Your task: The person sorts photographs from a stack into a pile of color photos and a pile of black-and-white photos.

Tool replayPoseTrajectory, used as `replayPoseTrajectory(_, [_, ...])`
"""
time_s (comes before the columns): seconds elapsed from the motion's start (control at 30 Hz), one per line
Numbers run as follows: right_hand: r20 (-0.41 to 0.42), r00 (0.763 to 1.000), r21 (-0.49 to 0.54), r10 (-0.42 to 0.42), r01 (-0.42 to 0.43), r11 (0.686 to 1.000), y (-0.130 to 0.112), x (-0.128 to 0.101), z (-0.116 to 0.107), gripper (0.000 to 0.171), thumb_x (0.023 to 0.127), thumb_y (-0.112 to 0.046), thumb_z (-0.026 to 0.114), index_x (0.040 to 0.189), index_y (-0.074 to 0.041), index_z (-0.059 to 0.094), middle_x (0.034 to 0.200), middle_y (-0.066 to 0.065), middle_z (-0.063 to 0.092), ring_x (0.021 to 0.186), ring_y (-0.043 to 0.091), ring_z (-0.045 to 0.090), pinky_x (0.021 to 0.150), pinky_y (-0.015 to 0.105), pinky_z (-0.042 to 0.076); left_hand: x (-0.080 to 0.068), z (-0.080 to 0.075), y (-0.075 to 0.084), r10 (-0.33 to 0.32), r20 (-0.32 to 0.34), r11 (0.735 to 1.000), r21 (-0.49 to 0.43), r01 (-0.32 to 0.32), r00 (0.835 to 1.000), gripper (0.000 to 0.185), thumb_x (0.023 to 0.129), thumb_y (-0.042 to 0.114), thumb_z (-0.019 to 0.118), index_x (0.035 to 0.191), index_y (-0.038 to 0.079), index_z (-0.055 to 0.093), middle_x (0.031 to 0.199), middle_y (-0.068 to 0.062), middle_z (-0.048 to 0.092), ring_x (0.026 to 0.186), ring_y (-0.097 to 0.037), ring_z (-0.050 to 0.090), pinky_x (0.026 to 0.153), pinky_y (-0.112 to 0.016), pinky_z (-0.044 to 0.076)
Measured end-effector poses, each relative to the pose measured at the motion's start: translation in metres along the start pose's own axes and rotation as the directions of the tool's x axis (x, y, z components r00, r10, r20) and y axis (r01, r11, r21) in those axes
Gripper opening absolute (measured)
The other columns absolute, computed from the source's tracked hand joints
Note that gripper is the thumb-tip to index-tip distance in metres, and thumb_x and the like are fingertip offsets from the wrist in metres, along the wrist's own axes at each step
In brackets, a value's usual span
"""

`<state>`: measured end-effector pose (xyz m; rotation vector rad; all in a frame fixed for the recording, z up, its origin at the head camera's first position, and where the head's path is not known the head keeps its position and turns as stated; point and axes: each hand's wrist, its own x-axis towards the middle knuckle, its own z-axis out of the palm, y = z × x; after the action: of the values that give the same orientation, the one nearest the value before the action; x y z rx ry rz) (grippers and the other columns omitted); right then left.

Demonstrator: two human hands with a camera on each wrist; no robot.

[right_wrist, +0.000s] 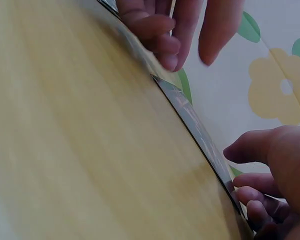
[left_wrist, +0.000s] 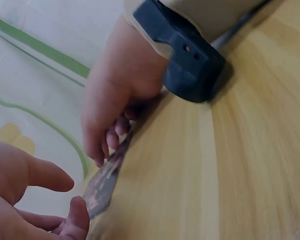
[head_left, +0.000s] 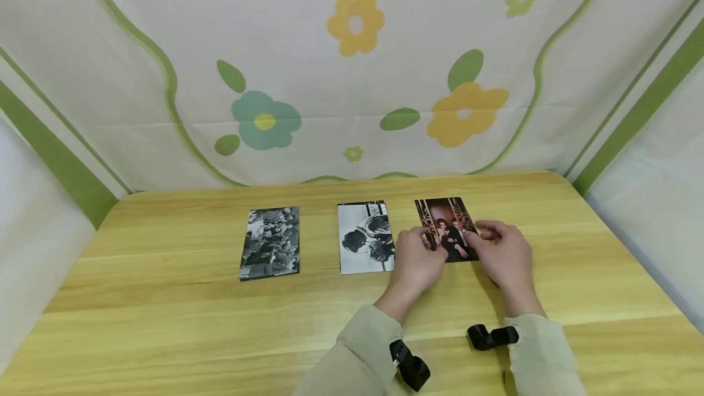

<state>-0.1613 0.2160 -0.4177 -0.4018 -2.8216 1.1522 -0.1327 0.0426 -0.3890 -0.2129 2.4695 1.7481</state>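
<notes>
A colour photo print [head_left: 444,211] of two people in dark clothes lies on the table, between both hands. My left hand [head_left: 418,264] is at its left edge, overlapping the middle print in the head view. At the opposite edge is my right hand [head_left: 507,256], its thumb close over the print. In the right wrist view the right fingers [right_wrist: 257,191] touch the print's edge, and the raised thumb stands apart from them. The left hand [left_wrist: 32,192] has thumb and fingers parted at the print's near end in the left wrist view.
A black-and-white print [head_left: 363,252] of a bent figure lies in the middle, with dark edges showing beneath it. Farther left is a black-and-white crowd print [head_left: 271,242], also over another edge. Behind the wooden table [head_left: 181,329] hangs a flowered cloth [head_left: 308,60].
</notes>
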Motion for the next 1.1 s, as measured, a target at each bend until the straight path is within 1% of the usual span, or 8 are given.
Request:
replayPoseTrajectory(0.1, [-0.001,1.0,0.012,0.019,-0.019,1.0,0.0,0.0,0.0,0.049,0.102,-0.036,0.071,0.14,-0.006,0.069,0.124,0.017,0.065,0.103,0.028,0.057,0.083,0.036,0.042,-0.004,-0.005,0.001,-0.01,0.002,0.997,-0.082,0.011,1.0,0.06,0.087,0.005,0.075,0.144,-0.006,0.062,0.1,-0.01,0.06,0.073,-0.012,0.05,0.065,-0.025,0.041])
replayPoseTrajectory(0.23, [-0.007,0.999,0.049,0.047,-0.047,0.998,-0.002,0.0,-0.003,0.049,0.101,-0.038,0.071,0.14,-0.008,0.07,0.125,0.014,0.07,0.104,0.023,0.06,0.084,0.032,0.045,-0.01,-0.015,0.004,-0.013,0.015,0.991,-0.135,0.015,1.0,0.051,0.088,0.007,0.077,0.137,-0.001,0.067,0.102,-0.006,0.065,0.08,-0.009,0.057,0.071,-0.023,0.049])
replayPoseTrajectory(0.43, [-0.03,0.991,0.161,0.127,-0.121,0.98,-0.007,0.0,-0.008,0.048,0.1,-0.04,0.073,0.141,-0.015,0.071,0.106,-0.009,0.071,0.09,0.0,0.06,0.077,0.016,0.048,-0.016,-0.04,-0.003,0.003,0.019,0.985,-0.175,0.0,1.0,0.038,0.091,0.007,0.077,0.128,0.001,0.071,0.109,-0.008,0.07,0.092,-0.012,0.063,0.082,-0.024,0.055])
replayPoseTrajectory(0.53, [-0.033,0.991,0.197,0.132,-0.123,0.973,-0.012,-0.001,-0.011,0.05,0.1,-0.041,0.074,0.142,-0.015,0.07,0.104,-0.014,0.066,0.088,-0.001,0.059,0.074,0.015,0.049,-0.017,-0.057,-0.008,0.006,-0.003,0.984,-0.176,-0.006,1.0,0.036,0.092,0.009,0.077,0.127,0.001,0.071,0.109,-0.008,0.071,0.094,-0.013,0.065,0.083,-0.025,0.056])
replayPoseTrajectory(0.67, [-0.027,0.994,0.222,0.109,-0.1,0.97,-0.023,-0.005,-0.015,0.051,0.1,-0.045,0.073,0.143,-0.017,0.069,0.11,-0.01,0.063,0.094,0.004,0.059,0.073,0.017,0.05,-0.019,-0.079,-0.014,-0.022,-0.049,0.983,-0.182,0.013,0.999,0.035,0.093,0.01,0.076,0.127,0.003,0.072,0.109,-0.007,0.071,0.097,-0.017,0.066,0.079,-0.026,0.054])
replayPoseTrajectory(0.83, [0.018,0.998,0.27,0.054,-0.057,0.961,-0.042,-0.014,-0.014,0.051,0.101,-0.045,0.074,0.143,-0.018,0.069,0.113,-0.008,0.063,0.098,0.008,0.06,0.074,0.019,0.052,-0.024,-0.104,-0.024,-0.026,-0.112,0.985,-0.17,0.007,0.993,0.031,0.094,0.011,0.076,0.124,0.003,0.073,0.111,-0.009,0.072,0.099,-0.02,0.067,0.08,-0.027,0.054])
replayPoseTrajectory(0.93, [0.064,0.998,0.307,0.005,-0.025,0.951,-0.055,-0.023,-0.009,0.049,0.101,-0.044,0.075,0.14,-0.016,0.069,0.114,-0.006,0.064,0.1,0.008,0.061,0.076,0.018,0.054,-0.029,-0.119,-0.032,-0.036,-0.154,0.985,-0.174,0.009,0.987,0.031,0.095,0.011,0.075,0.124,0.003,0.073,0.113,-0.01,0.073,0.098,-0.02,0.068,0.079,-0.028,0.054])
replayPoseTrajectory(1.1, [0.115,0.989,0.307,-0.097,0.058,0.95,-0.074,-0.037,0.006,0.044,0.1,-0.042,0.076,0.135,-0.014,0.072,0.118,0.001,0.071,0.104,0.012,0.062,0.079,0.02,0.055,-0.042,-0.147,-0.046,-0.077,-0.21,0.98,-0.193,0.036,0.975,0.033,0.098,0.011,0.073,0.13,0.003,0.072,0.12,-0.012,0.071,0.097,-0.019,0.068,0.078,-0.027,0.055])
